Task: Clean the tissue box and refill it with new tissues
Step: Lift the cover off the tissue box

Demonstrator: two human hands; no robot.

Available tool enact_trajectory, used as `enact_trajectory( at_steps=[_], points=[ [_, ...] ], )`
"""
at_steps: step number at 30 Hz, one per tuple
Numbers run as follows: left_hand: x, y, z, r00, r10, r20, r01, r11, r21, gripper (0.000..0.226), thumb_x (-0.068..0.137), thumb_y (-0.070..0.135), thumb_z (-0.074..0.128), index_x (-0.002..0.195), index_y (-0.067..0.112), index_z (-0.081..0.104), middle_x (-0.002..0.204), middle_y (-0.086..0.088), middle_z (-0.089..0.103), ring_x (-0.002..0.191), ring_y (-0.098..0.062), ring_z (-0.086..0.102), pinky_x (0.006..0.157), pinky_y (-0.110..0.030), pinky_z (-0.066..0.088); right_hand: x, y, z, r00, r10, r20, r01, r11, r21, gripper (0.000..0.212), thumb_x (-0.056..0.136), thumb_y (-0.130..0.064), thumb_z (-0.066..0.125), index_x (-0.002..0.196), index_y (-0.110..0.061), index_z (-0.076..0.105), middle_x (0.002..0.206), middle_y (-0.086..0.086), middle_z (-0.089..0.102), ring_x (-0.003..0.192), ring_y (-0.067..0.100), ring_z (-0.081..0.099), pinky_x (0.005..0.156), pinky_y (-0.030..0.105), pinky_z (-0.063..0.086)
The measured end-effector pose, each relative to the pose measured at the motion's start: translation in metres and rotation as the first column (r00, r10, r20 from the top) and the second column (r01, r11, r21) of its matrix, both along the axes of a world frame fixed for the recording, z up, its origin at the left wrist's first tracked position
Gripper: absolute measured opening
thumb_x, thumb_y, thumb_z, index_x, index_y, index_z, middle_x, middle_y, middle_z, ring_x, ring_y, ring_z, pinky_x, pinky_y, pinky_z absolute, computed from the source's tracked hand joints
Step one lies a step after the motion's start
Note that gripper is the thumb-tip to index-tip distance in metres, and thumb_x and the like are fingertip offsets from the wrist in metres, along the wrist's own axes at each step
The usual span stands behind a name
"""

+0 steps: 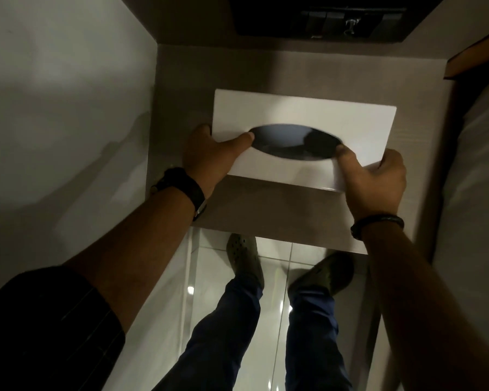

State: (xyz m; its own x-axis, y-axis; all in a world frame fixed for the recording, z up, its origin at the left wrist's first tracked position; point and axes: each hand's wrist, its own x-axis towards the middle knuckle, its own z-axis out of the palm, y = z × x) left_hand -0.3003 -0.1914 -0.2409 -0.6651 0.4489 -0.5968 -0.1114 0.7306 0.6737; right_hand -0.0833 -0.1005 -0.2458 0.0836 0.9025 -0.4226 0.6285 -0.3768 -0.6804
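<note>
Over one grey shelf (280,210), two hands grip one white tissue box (302,114).

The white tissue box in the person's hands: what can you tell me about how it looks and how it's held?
The tissue box is a flat, smooth white rectangle with a long oval opening on top, dark inside, no tissue showing. It sits tilted above a grey-brown shelf. The left hand grips its left end, the right hand its right corner, each thumb reaching the opening's edge.

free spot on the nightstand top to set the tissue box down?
Yes: bare strip of the nightstand top between the tissue box and its front edge, another behind the box toward the black wall panel. Sides are tight: wall beside left hand, bed beside right hand.
</note>
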Motion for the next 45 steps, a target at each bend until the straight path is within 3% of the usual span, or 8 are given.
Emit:
enact_trajectory(
  at_steps=[8,15,20,27,33,38,42,45],
  points=[
    [0.026,-0.081,0.005,0.999,0.036,-0.009,-0.037,0.991,-0.126,0.055,0.067,0.042,0.083,0.111,0.026,0.054,0.088,0.018,0.058,0.074,0.002,0.058,0.044,-0.005,0.044,0.019,-0.064,0.016,0.976,0.145,0.161,-0.135,0.988,-0.069,0.066,0.073,-0.059,0.073,0.110,-0.006,0.064,0.109,0.011,0.065,0.096,0.025,0.060,0.072,0.025,0.040],
    [0.043,-0.107,-0.019,0.996,-0.075,0.049,0.085,0.967,-0.241,0.053,0.072,0.046,0.079,0.112,0.022,0.055,0.095,0.009,0.060,0.088,-0.016,0.062,0.059,-0.020,0.049,0.036,-0.101,-0.009,0.987,0.099,0.127,-0.062,0.961,-0.270,0.062,0.078,-0.052,0.072,0.119,-0.008,0.059,0.116,0.013,0.064,0.106,0.030,0.060,0.086,0.038,0.053],
    [0.038,-0.089,-0.032,0.991,-0.133,0.015,0.133,0.967,-0.218,0.046,0.074,0.040,0.079,0.110,0.020,0.058,0.092,0.011,0.060,0.078,-0.005,0.057,0.055,-0.014,0.043,0.032,-0.092,-0.019,0.989,0.068,0.133,-0.035,0.972,-0.234,0.059,0.079,-0.051,0.072,0.116,-0.007,0.059,0.115,0.014,0.064,0.105,0.031,0.060,0.086,0.039,0.052],
    [0.029,-0.074,-0.041,0.980,-0.198,0.007,0.194,0.953,-0.233,0.056,0.072,0.045,0.079,0.114,0.016,0.056,0.102,0.002,0.061,0.088,-0.016,0.059,0.060,-0.018,0.044,0.023,-0.076,-0.029,0.985,0.063,0.161,-0.026,0.975,-0.222,0.060,0.079,-0.050,0.071,0.115,-0.004,0.059,0.111,0.015,0.064,0.103,0.030,0.060,0.084,0.035,0.051],
    [0.013,-0.060,-0.030,0.984,-0.173,-0.052,0.161,0.971,-0.179,0.067,0.066,0.076,0.061,0.110,0.026,0.055,0.095,0.009,0.065,0.081,-0.012,0.064,0.057,-0.021,0.048,0.028,-0.048,-0.020,0.999,0.012,0.031,-0.009,0.994,-0.110,0.063,0.080,-0.052,0.070,0.124,-0.010,0.055,0.127,0.014,0.056,0.110,0.027,0.055,0.098,0.042,0.046],
    [-0.017,-0.019,-0.031,0.986,-0.167,-0.009,0.163,0.971,-0.176,0.084,0.077,0.074,0.054,0.140,0.019,0.044,0.138,-0.003,0.053,0.123,-0.026,0.051,0.102,-0.045,0.043,0.005,0.006,-0.023,0.984,0.176,0.000,-0.174,0.973,-0.149,0.043,0.087,-0.042,0.064,0.120,-0.016,0.057,0.124,0.009,0.063,0.113,0.030,0.058,0.099,0.042,0.046],
    [-0.020,0.005,-0.031,0.971,-0.231,0.055,0.235,0.970,-0.070,0.043,0.086,0.062,0.054,0.101,0.023,0.065,0.108,-0.002,0.066,0.104,-0.026,0.062,0.096,-0.046,0.048,-0.011,0.022,-0.028,0.957,0.284,0.053,-0.274,0.951,-0.142,0.046,0.086,-0.042,0.064,0.124,-0.017,0.056,0.123,0.010,0.064,0.113,0.031,0.059,0.100,0.047,0.047],
    [-0.018,0.013,-0.034,0.969,-0.233,0.082,0.234,0.972,-0.011,0.057,0.089,0.054,0.057,0.127,0.013,0.059,0.129,-0.005,0.061,0.118,-0.023,0.056,0.105,-0.045,0.042,-0.012,0.021,-0.029,0.957,0.289,0.028,-0.282,0.949,-0.139,0.048,0.084,-0.043,0.065,0.126,-0.020,0.056,0.126,0.008,0.064,0.115,0.030,0.059,0.101,0.049,0.047]
  ],
)
